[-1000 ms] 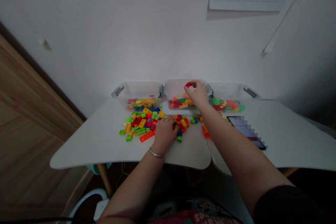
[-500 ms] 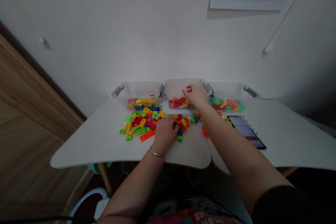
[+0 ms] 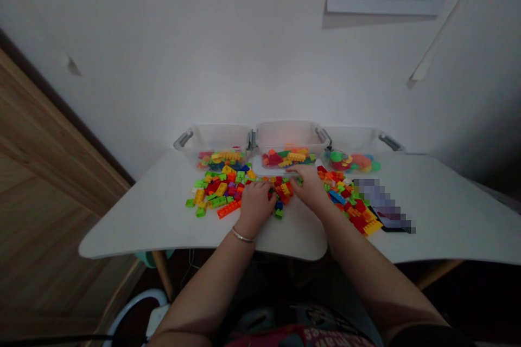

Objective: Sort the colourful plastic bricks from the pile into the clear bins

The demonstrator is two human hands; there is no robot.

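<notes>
In the head view, the person's left hand rests curled on a loose heap of multicoloured, studded plastic bricks left of the middle of the smooth white surface; whether its fingers close on a brick cannot be told. The right hand is just right of it, thumb and forefinger apart, no brick visible between them, near the front wall of the clear, rectangular middle plastic box. A second scattered brick heap lies right of the right forearm.

A sweep of that forearm could push bricks against the flat, dark-edged phone beside them, or towards the surface's front edge. Bricks under the left palm could skid, the surface being slick, and a knuckle catching the box's rim could tip it.

The bricks are glossy, hard and square-cornered, some long, some stubby. The clear left plastic box and clear right plastic box, with grey end handles, stand along the rear edge; the right one holds rounder pieces.
</notes>
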